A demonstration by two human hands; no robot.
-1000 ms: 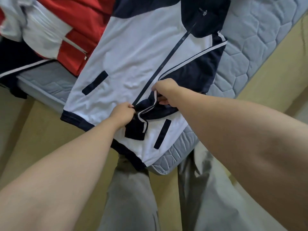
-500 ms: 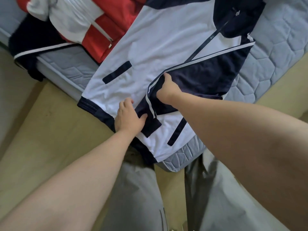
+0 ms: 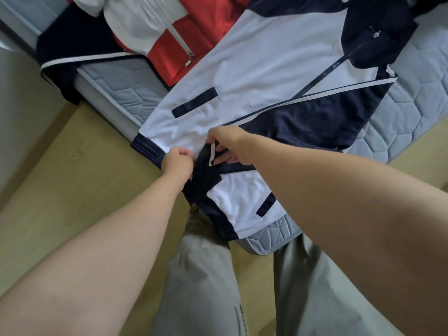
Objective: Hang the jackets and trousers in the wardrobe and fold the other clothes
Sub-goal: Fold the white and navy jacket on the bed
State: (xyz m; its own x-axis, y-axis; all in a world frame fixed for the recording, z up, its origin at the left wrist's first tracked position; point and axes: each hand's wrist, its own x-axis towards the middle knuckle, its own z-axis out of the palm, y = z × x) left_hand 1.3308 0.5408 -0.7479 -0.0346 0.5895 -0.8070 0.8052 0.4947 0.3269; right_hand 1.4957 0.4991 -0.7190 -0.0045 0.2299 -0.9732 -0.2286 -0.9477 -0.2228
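Observation:
A white and navy zip jacket (image 3: 254, 76) lies front up on the grey mattress (image 3: 407, 103), its hem hanging over the near corner. One navy sleeve with a white stripe is folded across its front. My left hand (image 3: 177, 162) grips the navy hem beside the bottom of the zip. My right hand (image 3: 224, 146) pinches the navy sleeve cuff and its white stripe just right of the left hand. Both hands are almost touching.
A red and white jacket (image 3: 184, 32) and a dark navy garment (image 3: 72, 44) lie bunched on the mattress to the far left. Tan floor (image 3: 72, 190) surrounds the bed corner. My legs in grey trousers (image 3: 206, 287) stand against the mattress corner.
My left hand went from lying flat on the hem to gripping it. My right hand slid down the sleeve to the cuff and now pinches it.

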